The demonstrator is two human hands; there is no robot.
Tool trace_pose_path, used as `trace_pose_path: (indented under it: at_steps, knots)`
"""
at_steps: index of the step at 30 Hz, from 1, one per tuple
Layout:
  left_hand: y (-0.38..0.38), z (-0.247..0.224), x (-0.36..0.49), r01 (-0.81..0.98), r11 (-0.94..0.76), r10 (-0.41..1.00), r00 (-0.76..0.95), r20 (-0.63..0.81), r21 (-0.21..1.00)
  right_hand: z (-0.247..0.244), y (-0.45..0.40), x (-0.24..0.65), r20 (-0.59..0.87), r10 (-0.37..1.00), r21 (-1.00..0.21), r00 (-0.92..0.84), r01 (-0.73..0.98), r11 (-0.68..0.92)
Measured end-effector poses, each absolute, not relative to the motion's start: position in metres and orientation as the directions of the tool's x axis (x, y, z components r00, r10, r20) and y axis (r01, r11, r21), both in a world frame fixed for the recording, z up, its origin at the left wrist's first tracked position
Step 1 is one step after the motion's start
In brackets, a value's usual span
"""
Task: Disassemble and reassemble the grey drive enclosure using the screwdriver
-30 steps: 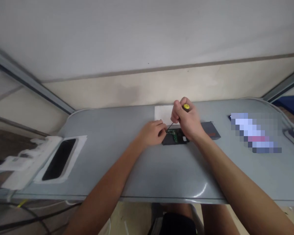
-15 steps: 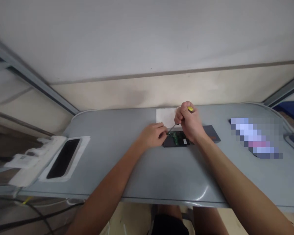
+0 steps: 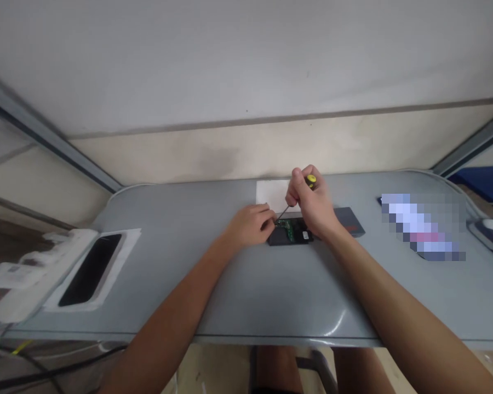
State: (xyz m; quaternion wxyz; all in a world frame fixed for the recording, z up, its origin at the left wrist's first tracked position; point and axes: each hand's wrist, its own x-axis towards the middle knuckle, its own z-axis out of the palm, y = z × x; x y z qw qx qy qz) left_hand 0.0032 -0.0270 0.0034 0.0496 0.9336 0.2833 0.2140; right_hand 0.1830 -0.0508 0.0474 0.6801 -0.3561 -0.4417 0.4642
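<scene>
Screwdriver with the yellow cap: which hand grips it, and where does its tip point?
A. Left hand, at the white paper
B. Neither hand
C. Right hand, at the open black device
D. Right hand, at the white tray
C: the right hand is closed around the screwdriver, its shaft slanting down to the open black device.

pixelated patch [image 3: 423,227] hiding an item, screwdriver tip [image 3: 277,220] too small

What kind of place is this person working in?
Probably a small electronics repair or assembly bench. The right hand holds a yellow-capped screwdriver to an opened black device with a green circuit board showing, steadied by the left hand, on a plain grey worktable.
</scene>
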Motion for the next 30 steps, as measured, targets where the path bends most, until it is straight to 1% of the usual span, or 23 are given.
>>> trace_pose_path:
  at_steps: [2,5,9,12,15,17,20,24,25,28,30]
  knots:
    - [-0.027,0.003,0.003,0.504,-0.836,0.548,0.746,0.378,0.218,0.049,-0.05,0.184,0.267,0.947,-0.891,0.179,-0.327,0.313]
    - [-0.026,0.003,0.002,0.504,-0.832,0.555,0.738,0.383,0.234,0.052,-0.05,0.187,0.259,0.961,-0.884,0.102,-0.375,0.278]
    - [-0.026,0.001,0.001,0.486,-0.842,0.539,0.744,0.394,0.234,0.053,-0.055,0.187,0.261,0.965,-0.898,0.04,-0.355,0.258]
    - [-0.025,0.0,0.001,0.484,-0.845,0.535,0.744,0.401,0.228,0.053,-0.06,0.182,0.259,0.963,-0.905,0.08,-0.327,0.271]
    - [-0.025,0.0,0.001,0.493,-0.839,0.543,0.737,0.401,0.231,0.053,-0.061,0.179,0.29,0.945,-0.921,0.149,-0.225,0.318]
    - [-0.025,0.0,0.001,0.494,-0.837,0.547,0.738,0.396,0.235,0.053,-0.06,0.179,0.299,0.942,-0.911,0.15,-0.248,0.328]
    - [-0.026,0.001,0.001,0.496,-0.837,0.546,0.742,0.389,0.229,0.053,-0.058,0.184,0.282,0.954,-0.898,0.099,-0.323,0.299]
    - [-0.027,0.004,0.001,0.513,-0.834,0.549,0.737,0.395,0.203,0.052,-0.057,0.188,0.263,0.964,-0.911,0.028,-0.321,0.258]
    - [-0.027,0.005,0.001,0.514,-0.835,0.548,0.738,0.395,0.197,0.051,-0.057,0.188,0.259,0.965,-0.91,0.038,-0.326,0.257]
    - [-0.028,0.007,0.001,0.514,-0.841,0.537,0.751,0.385,0.172,0.049,-0.056,0.186,0.261,0.955,-0.908,0.139,-0.3,0.292]
    - [-0.027,0.007,0.001,0.513,-0.844,0.531,0.759,0.378,0.155,0.05,-0.055,0.187,0.262,0.955,-0.902,0.142,-0.317,0.294]
